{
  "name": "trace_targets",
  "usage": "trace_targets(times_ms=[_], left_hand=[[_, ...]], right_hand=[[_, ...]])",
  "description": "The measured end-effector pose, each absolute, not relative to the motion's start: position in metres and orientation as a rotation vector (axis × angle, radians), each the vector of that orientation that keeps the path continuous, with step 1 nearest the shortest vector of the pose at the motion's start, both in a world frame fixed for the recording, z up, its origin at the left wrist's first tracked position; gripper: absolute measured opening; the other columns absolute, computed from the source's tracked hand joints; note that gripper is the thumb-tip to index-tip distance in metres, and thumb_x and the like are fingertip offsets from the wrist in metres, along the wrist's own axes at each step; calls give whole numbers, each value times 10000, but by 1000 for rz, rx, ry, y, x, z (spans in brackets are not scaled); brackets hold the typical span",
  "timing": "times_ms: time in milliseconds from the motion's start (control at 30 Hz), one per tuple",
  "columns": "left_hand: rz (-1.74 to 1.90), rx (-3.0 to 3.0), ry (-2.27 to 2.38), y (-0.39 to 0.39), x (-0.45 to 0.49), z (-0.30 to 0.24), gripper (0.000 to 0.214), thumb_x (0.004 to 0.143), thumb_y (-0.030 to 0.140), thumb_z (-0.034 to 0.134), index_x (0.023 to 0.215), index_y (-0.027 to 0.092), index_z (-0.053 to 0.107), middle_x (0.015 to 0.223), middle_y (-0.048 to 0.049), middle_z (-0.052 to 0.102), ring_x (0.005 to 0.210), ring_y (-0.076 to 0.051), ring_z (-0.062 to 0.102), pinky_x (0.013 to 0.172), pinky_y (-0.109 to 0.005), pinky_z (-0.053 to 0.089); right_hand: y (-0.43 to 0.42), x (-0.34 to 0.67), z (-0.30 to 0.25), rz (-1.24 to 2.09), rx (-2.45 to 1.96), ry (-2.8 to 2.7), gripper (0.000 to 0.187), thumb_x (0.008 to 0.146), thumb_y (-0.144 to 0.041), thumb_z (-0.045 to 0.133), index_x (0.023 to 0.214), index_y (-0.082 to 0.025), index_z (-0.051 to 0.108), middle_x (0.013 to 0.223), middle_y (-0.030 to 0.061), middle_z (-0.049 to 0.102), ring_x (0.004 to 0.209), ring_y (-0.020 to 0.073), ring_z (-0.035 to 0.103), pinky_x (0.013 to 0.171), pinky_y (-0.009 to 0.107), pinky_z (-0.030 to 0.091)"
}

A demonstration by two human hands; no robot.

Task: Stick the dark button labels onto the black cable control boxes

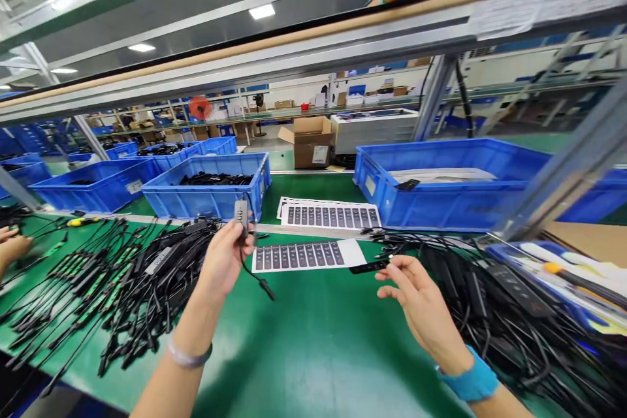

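Note:
My left hand is closed around a small grey adapter held upright, its black cable hanging down to the green mat. My right hand pinches a thin black label strip at its fingertips. Between the hands lies a white sheet of dark labels; a second label sheet lies just behind it.
Piles of black cabled adapters lie left and right on the green mat. Blue bins stand behind. Another person's hands show at the far left. A cardboard box sits beyond.

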State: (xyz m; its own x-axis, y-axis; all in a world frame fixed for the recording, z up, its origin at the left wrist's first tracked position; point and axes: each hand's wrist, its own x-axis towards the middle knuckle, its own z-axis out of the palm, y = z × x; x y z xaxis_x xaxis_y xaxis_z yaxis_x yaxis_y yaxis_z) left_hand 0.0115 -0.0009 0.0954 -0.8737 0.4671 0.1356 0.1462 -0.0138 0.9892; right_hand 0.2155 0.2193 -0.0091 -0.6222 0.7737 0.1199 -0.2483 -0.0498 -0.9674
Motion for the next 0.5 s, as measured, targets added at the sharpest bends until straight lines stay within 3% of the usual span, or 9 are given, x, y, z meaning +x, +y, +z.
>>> trace_targets(times_ms=[100, 267, 500], left_hand=[[1976, 500, 1233, 24, 63, 78, 551, 674, 161, 685, 1200, 145, 521, 949, -45, 584, 686, -85, 540, 584, -193, 428], [1601, 419, 1127, 40, 122, 21, 591, 683, 127, 687, 1228, 137, 458, 1072, -132, 636, 716, -146, 644, 607, -235, 469], [1507, 402, 1064, 35, 133, -5, 654, 718, 203, 753, 1274, 143, 413, 1142, -182, 625, 861, -214, 683, 765, -335, 514]], right_hand=[[221, 221, -2, 1749, -494, -1415, 432, 768, -541, 737, 929, -208, 513, 834, 21, 489, 760, 163, 539, 503, 223, 512], [215, 229, 3, 1800, -420, -1422, 334, 864, -485, 661, 942, -209, 490, 821, 4, 484, 640, 107, 512, 482, 196, 461], [188, 226, 1, 1923, -445, -1804, 304, 893, -433, 626, 897, -168, 476, 703, -36, 439, 488, 43, 396, 423, 149, 353]])
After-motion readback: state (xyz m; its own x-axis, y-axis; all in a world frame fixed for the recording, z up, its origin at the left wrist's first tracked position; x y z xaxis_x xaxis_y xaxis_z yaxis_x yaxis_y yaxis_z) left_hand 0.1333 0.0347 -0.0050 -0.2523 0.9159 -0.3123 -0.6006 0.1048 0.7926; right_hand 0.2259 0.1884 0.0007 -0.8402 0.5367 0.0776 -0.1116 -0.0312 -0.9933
